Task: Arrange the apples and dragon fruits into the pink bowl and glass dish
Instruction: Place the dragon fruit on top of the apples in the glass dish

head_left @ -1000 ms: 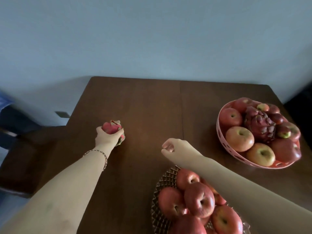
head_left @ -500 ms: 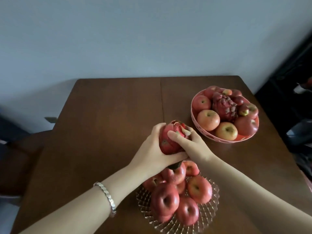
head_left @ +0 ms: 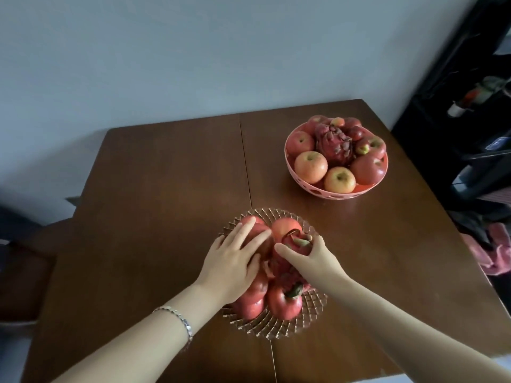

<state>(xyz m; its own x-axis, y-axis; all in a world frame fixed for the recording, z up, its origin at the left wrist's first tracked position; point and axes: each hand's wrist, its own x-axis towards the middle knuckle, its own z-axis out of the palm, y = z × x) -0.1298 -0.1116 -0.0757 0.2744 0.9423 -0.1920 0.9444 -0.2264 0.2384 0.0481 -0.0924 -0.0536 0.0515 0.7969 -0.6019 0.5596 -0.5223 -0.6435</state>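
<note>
Head | glass dish (head_left: 279, 328): apples, dragon fruit (head_left: 290, 246) gripped by right hand (head_left: 315, 258) | left hand (head_left: 232, 261) flat, released | pink bowl (head_left: 336, 193): apples, dragon fruit

A brown wooden table (head_left: 166, 189) carries a pink bowl (head_left: 336, 192) and a glass dish (head_left: 276, 327)

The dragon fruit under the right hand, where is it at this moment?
In the head view, the dragon fruit sits on the apples in the glass dish, near the table's front edge, with the right hand gripping it.
</note>
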